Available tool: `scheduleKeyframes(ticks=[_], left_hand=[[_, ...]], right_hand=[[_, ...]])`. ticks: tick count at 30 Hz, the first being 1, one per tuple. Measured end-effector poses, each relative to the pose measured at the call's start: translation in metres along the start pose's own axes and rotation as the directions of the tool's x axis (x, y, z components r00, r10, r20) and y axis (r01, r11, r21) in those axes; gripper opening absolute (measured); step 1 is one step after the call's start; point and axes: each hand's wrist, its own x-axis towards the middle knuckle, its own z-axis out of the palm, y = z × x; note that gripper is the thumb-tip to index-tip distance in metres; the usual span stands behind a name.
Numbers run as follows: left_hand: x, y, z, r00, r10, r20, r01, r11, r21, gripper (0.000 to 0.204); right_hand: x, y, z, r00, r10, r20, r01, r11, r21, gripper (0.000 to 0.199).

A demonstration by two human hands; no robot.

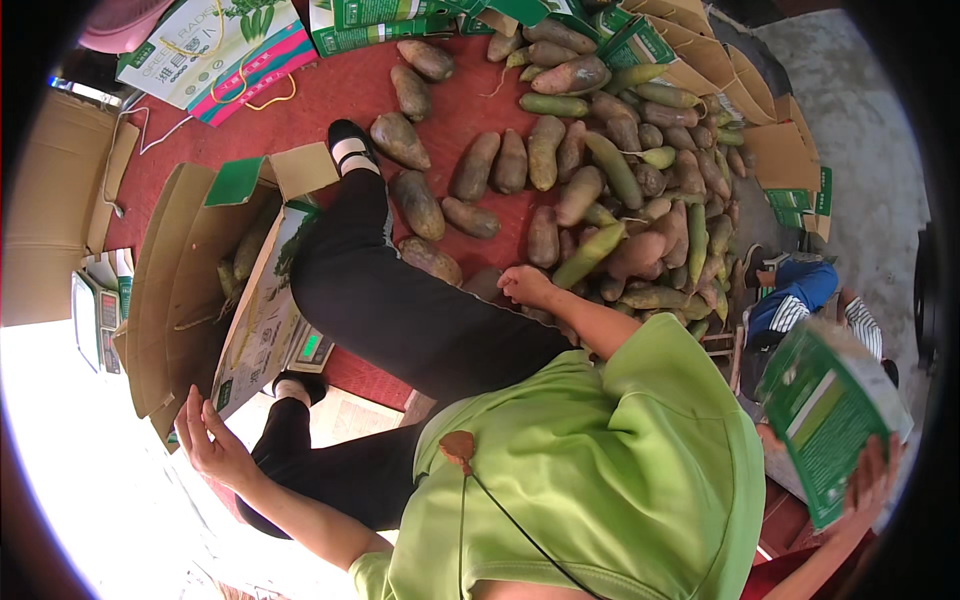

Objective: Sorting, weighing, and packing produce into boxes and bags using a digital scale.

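I sit on a red floor in a green shirt and black trousers, legs stretched out. My left hand (212, 442) is spread open against the lower flap of an open cardboard carton (180, 290) that lies on its side with several roots (245, 255) in it. My right hand (525, 285) reaches forward to the near edge of a big pile of brown and green elongated roots (620, 200). Its fingers curl down around a brown root (483, 284) at the pile's edge.
A small scale with a green display (310, 346) sits by my leg, and another scale (98, 322) lies at the left. Flat printed cartons (215, 50) lie at the back. At the right another person's hand (872, 480) holds a green carton (825, 425).
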Motion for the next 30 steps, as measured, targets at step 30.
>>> scheduleKeyframes(ticks=[30], left_hand=[[-0.001,-0.005,0.003,0.999,-0.015,-0.044,0.016,1.0,0.015,0.018]], right_hand=[[0.048,-0.026,-0.165,0.735,-0.243,-0.633,-0.335,0.682,-0.65,0.014]])
